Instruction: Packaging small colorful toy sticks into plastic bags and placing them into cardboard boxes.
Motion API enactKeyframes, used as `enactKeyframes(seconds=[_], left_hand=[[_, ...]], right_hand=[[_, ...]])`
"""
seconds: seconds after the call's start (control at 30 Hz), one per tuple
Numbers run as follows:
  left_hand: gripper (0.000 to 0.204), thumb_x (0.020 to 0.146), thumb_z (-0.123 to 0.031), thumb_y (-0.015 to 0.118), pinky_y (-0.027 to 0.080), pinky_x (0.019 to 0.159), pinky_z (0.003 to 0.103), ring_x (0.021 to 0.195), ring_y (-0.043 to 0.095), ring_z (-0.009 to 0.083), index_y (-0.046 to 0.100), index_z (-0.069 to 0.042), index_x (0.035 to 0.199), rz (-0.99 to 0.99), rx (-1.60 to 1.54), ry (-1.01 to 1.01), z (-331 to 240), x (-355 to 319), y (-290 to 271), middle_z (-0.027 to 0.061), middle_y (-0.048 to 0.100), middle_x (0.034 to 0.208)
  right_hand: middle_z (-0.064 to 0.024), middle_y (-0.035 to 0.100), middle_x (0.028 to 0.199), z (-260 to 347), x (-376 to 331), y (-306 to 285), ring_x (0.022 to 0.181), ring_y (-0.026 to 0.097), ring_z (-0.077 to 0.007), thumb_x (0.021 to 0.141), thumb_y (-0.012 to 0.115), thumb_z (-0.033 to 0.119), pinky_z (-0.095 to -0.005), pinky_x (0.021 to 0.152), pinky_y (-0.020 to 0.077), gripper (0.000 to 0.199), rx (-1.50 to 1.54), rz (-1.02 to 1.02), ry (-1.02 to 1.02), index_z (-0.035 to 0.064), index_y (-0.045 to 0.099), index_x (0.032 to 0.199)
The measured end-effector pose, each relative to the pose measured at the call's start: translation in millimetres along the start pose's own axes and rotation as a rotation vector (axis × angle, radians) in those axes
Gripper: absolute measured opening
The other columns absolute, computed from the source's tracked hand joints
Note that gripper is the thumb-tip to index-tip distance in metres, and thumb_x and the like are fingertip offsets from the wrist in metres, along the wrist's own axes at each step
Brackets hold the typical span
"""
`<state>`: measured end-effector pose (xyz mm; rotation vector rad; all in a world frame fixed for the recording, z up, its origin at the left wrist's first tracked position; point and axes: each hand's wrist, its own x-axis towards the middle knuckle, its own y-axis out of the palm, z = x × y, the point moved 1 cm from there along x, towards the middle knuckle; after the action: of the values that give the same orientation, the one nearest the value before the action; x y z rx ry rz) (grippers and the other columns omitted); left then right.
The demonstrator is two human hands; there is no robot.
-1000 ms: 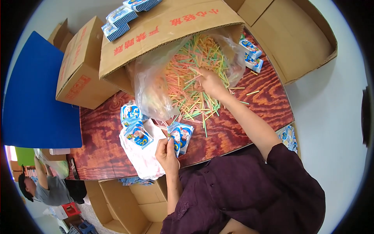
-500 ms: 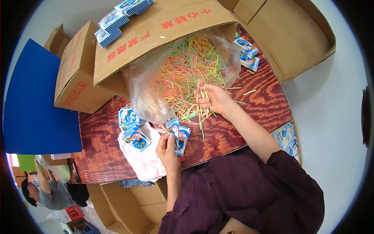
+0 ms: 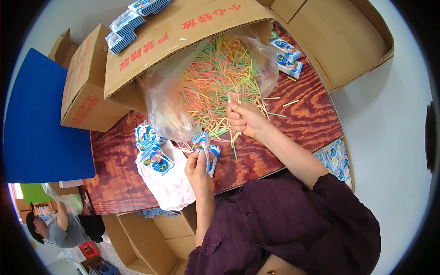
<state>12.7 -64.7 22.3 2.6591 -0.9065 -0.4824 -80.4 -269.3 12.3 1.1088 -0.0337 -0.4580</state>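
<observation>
Right hand [image 3: 243,118] pinches a few coloured sticks [image 3: 215,78] at the heap's near edge; the small packet [image 3: 201,140] gripped by the left hand [image 3: 198,166] sits nearer, just left.

The right hand [image 3: 245,119] has been drawn back from deep in the heap of coloured sticks [image 3: 220,78] toward the table's near edge, now closed around a few sticks. The small packet [image 3: 201,140] has been raised slightly by the left hand [image 3: 198,167].
</observation>
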Motion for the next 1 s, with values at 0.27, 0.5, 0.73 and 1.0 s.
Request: enactKeyframes(seconds=[0.27, 0.5, 0.73, 1.0], left_hand=[[0.008, 0.095, -0.008, 0.056, 0.047, 0.078, 0.023, 0.085, 0.062, 0.0105, 0.061, -0.001, 0.094, 0.100, -0.061, 0.050, -10, 41, 45, 0.0046, 0.067, 0.095], [0.013, 0.096, -0.013, 0.056, 0.038, 0.063, 0.019, 0.071, 0.049, 0.0018, 0.060, -0.004, 0.088, 0.322, 0.200, 0.047, -2, 66, 76, -0.0045, 0.059, 0.079], [0.013, 0.096, -0.016, 0.058, 0.039, 0.063, 0.017, 0.070, 0.051, 0.0017, 0.061, -0.004, 0.092, 0.354, 0.080, -0.009, -2, 63, 78, -0.0037, 0.060, 0.078], [0.012, 0.095, -0.015, 0.059, 0.046, 0.071, 0.022, 0.077, 0.058, 0.0071, 0.061, -0.003, 0.095, 0.239, -0.092, 0.091, 7, 60, 69, 0.0022, 0.066, 0.087]], right_hand=[[0.0044, 0.037, 0.060, -17, -24, 21, 0.044, 0.030, -0.0021, 0.099, 0.053, 0.023, -0.0196, 0.036, 0.0182, 0.021, -0.220, 0.177, 0.346, 0.0100, 0.047, 0.082], [0.0013, 0.043, 0.059, -16, -22, 13, 0.044, 0.036, -0.0043, 0.092, 0.058, 0.018, -0.0200, 0.037, 0.0214, 0.022, -0.336, 0.087, 0.352, 0.0077, 0.049, 0.075], [-0.0024, 0.051, 0.070, -14, -28, 6, 0.049, 0.044, -0.0090, 0.087, 0.057, 0.008, -0.0189, 0.039, 0.0292, 0.017, -0.215, 0.193, 0.299, 0.0021, 0.054, 0.102], [0.0009, 0.049, 0.065, -30, -26, 8, 0.048, 0.041, -0.0045, 0.098, 0.054, 0.029, -0.0171, 0.039, 0.0285, 0.022, -0.133, 0.065, 0.214, 0.0079, 0.055, 0.098]])
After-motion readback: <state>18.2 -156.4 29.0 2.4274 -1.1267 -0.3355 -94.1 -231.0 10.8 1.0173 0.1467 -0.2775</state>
